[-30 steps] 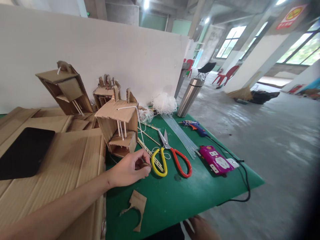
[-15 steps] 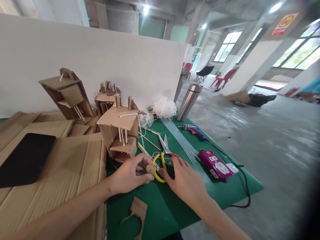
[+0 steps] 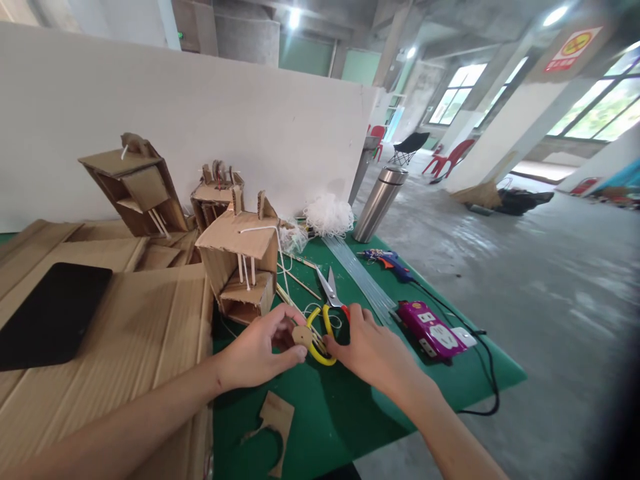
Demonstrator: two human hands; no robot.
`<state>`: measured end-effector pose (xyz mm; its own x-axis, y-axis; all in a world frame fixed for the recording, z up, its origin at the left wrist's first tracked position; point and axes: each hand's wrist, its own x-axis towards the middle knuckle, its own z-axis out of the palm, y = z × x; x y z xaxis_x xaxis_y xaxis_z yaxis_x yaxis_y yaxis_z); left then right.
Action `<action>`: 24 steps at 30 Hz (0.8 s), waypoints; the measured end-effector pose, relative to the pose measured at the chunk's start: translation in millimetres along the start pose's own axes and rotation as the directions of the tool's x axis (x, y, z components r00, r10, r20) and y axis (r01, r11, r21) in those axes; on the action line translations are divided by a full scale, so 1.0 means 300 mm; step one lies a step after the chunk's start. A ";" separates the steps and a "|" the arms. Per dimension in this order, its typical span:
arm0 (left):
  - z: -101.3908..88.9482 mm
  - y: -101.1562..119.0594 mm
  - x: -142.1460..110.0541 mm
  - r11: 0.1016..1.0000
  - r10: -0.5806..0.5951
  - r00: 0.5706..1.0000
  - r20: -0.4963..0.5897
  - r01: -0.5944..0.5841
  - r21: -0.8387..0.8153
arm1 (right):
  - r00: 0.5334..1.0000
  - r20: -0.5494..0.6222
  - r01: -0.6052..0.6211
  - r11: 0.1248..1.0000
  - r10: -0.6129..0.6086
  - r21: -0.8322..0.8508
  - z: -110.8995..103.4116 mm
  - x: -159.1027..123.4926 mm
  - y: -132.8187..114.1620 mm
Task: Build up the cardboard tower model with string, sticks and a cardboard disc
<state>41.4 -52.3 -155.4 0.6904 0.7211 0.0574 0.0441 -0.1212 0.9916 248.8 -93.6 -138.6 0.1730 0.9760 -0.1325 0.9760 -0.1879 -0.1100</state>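
Both hands reach forward, fingers curled, the left seemingly pinching.

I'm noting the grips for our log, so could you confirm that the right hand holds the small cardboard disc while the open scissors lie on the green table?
Not quite: the head view shows the left hand, not the right hand, holding the small cardboard disc. The open scissors do lie on the green table.

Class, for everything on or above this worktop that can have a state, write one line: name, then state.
Cardboard disc: held in left hand, pierced
Scissors: blades open, right hand over red handle
Flask: standing, lid on
Glue gun: on its side, cord attached
Front cardboard box: upright, front open
Cardboard scrap: loose, curved notch cut
Black slab: lying flat
Purple socket block: lying flat
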 end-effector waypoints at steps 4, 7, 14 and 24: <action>0.003 0.007 -0.005 1.000 0.026 1.000 -0.014 -0.026 0.007 | 0.999 0.041 -0.027 0.997 0.025 0.070 -0.002 0.029 -0.005; 0.000 0.013 -0.005 0.998 0.055 0.998 -0.011 -0.054 0.037 | 0.997 0.045 -0.065 0.992 0.060 0.112 -0.003 0.042 -0.002; -0.008 0.046 0.004 0.965 0.089 0.996 -0.008 -0.085 0.247 | 0.994 -0.013 -0.101 0.967 0.107 0.234 0.012 0.022 0.027; -0.021 0.075 -0.041 0.830 0.121 0.993 -0.003 -0.099 0.548 | 0.986 -0.047 -0.125 0.897 0.160 0.424 0.052 0.006 0.056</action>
<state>29.4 -59.5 -133.0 0.6885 0.7033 0.1772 0.3638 -0.5463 0.7545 263.4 -96.7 -156.1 0.3328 0.9374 -0.1020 0.7978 -0.3376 -0.4995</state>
